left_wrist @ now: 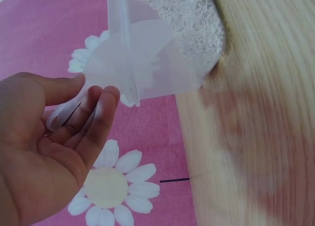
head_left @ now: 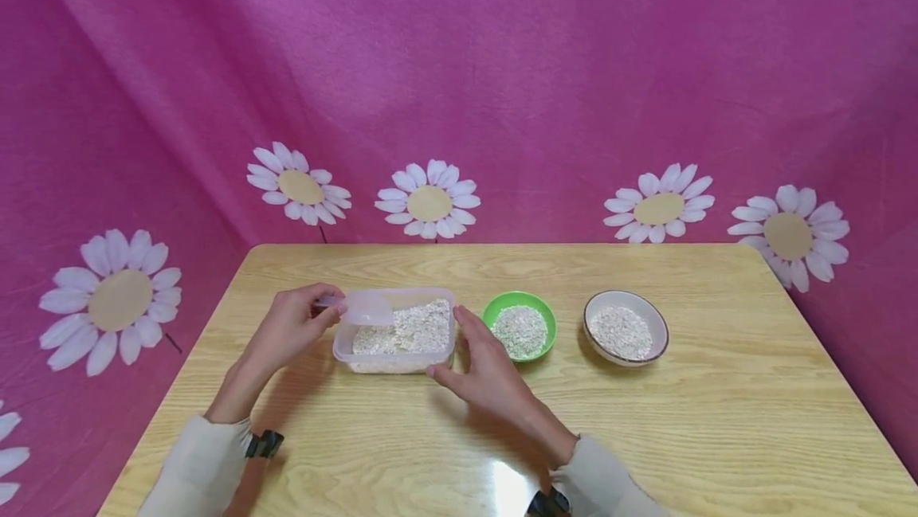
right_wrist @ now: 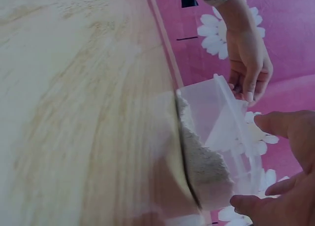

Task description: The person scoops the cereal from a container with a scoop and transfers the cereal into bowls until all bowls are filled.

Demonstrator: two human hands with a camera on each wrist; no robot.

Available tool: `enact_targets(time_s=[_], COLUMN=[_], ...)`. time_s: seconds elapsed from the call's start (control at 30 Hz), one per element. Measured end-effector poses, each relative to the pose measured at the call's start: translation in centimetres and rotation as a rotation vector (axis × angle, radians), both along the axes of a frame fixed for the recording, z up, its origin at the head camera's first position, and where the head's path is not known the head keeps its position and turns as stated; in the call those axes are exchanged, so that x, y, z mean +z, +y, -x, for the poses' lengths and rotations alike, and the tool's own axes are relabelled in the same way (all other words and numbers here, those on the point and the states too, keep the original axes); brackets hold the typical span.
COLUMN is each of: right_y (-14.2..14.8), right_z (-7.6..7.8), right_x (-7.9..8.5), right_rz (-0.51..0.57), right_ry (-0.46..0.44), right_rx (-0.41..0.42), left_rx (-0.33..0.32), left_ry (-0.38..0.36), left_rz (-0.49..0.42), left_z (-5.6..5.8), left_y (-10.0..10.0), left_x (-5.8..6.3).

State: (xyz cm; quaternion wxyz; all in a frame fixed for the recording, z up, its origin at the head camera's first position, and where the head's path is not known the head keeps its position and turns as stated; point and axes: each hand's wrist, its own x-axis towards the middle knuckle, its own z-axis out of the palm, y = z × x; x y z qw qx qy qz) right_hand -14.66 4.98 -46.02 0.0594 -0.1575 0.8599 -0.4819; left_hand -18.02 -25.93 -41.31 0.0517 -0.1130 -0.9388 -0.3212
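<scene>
My left hand (head_left: 290,324) pinches the handle (left_wrist: 64,113) of a translucent plastic scoop (head_left: 369,308) between thumb and fingers. The scoop's broad head reaches over the left end of a clear rectangular container (head_left: 344,359), which holds pale flakes like oats (head_left: 423,327). At the container's right end, my right hand (head_left: 495,370) has its fingers spread around the corner, thumb by the front side. In the right wrist view its fingertips are right at the container wall (right_wrist: 216,90). Behind the right fingers stands a green bowl (head_left: 519,296) with a mound of the same flakes.
Farther right stands a white bowl with a dark rim (head_left: 625,358), also holding flakes. All the vessels are on a light wooden table (head_left: 717,421). A pink cloth with daisies (head_left: 502,87) hangs behind and beside the table.
</scene>
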Motion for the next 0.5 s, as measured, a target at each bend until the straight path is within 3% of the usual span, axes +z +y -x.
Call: enact_targets(time_s=[0.5], right_y=[-1.0], right_z=[1.0], right_x=[-1.7], right_rz=[0.148], right_ry=[-0.086], right_rx=[0.052], left_rx=[-0.042], left_ry=[-0.013], left_rz=[0.055], left_z=[0.9], left_y=[0.8], left_x=[-0.2])
